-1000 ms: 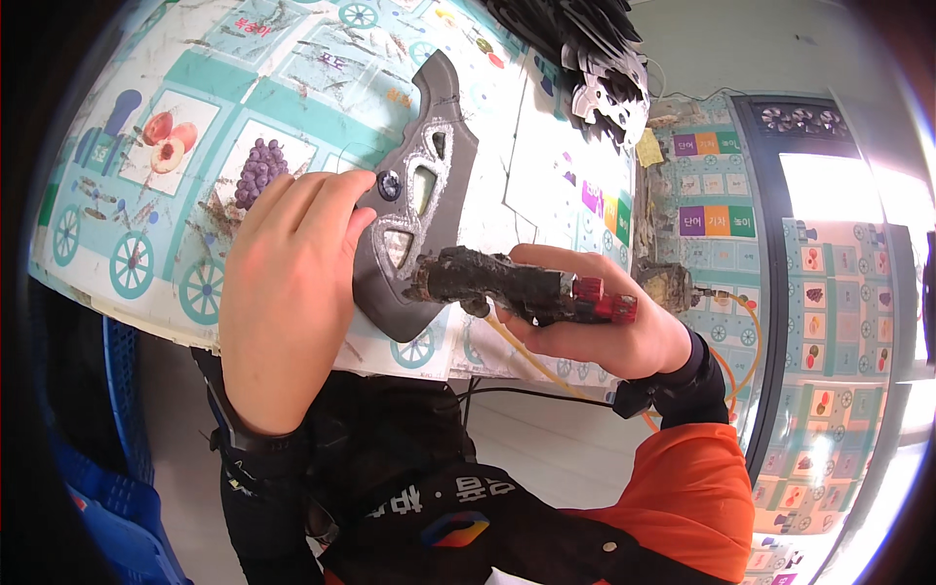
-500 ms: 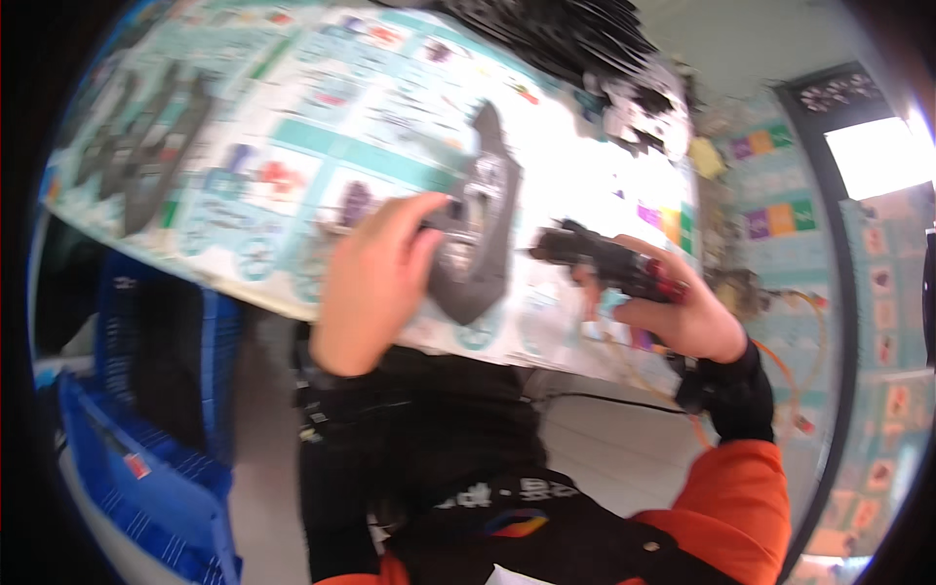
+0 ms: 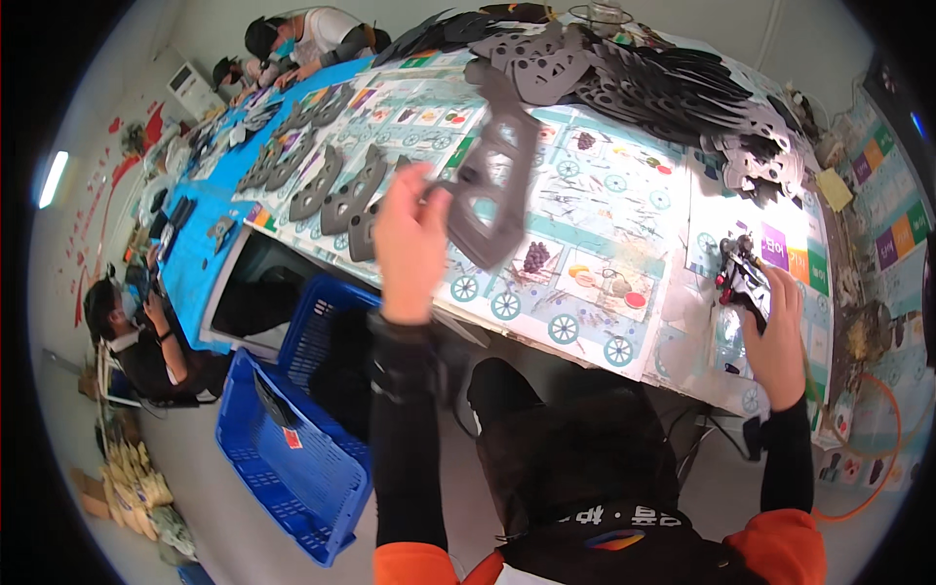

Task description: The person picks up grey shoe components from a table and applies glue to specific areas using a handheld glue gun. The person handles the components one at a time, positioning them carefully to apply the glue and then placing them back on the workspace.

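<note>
A dark grey flat piece with cut-out holes [image 3: 495, 180], tapering toward its upper end, is lifted over the table. My left hand [image 3: 411, 244] pinches its left edge between thumb and fingers; the piece is slightly blurred. Far to the right, my right hand [image 3: 777, 327] curls its thumb and fingers around a small black handheld tool with red parts [image 3: 731, 278], low over the tabletop. Part of that tool is hidden by the fingers and washed out by glare. Several similar grey pieces [image 3: 343, 203] lie in a row left of my left hand.
Large stacks of dark grey pieces [image 3: 663, 88] cover the table's far side. The printed tabletop [image 3: 556, 283] lies between my hands. Blue plastic crates [image 3: 292, 458] stand at the lower left. An orange hose [image 3: 895, 429] hangs at right. Other people [image 3: 327, 39] work farther left.
The grey piece has risen and tilted in my left hand. My right hand has carried the black tool away from the piece, out to the right. The view has shifted and shows more room.
</note>
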`<state>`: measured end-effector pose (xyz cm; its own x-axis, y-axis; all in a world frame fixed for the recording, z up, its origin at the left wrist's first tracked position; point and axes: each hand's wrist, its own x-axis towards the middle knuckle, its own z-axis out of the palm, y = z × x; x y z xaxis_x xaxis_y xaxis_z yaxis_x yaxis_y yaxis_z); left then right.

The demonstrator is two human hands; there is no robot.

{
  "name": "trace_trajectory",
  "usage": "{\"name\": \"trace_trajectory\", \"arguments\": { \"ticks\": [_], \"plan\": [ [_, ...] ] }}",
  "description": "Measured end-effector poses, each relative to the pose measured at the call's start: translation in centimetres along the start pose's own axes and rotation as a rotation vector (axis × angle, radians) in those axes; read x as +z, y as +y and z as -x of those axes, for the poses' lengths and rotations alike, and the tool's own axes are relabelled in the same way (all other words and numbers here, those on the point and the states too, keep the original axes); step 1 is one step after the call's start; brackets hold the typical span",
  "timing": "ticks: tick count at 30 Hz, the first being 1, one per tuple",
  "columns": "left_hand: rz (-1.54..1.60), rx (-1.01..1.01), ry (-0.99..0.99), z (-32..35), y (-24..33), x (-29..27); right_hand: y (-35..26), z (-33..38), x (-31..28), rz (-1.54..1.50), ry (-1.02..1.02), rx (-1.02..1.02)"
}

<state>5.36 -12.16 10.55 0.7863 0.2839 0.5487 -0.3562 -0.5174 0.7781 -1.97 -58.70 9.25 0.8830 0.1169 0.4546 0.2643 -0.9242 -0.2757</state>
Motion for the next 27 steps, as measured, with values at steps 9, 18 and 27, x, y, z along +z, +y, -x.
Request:
{"name": "trace_trajectory", "arguments": {
  "ticks": [9, 18, 27],
  "plan": [
    [-0.792, -0.091, -0.098, -23.2, -16.2, 2.4, -0.6, 7.9, 2.2, -0.080, 0.201, 0.134],
    [-0.852, -0.396, -0.022, -25.8, -22.2, 6.2, -1.3, 8.7, 1.6, -0.107, 0.190, 0.099],
    [-0.871, -0.307, -0.110, -23.1, -12.2, 9.5, -1.9, 7.2, 1.6, -0.116, 0.200, -0.040]
  ]
}}
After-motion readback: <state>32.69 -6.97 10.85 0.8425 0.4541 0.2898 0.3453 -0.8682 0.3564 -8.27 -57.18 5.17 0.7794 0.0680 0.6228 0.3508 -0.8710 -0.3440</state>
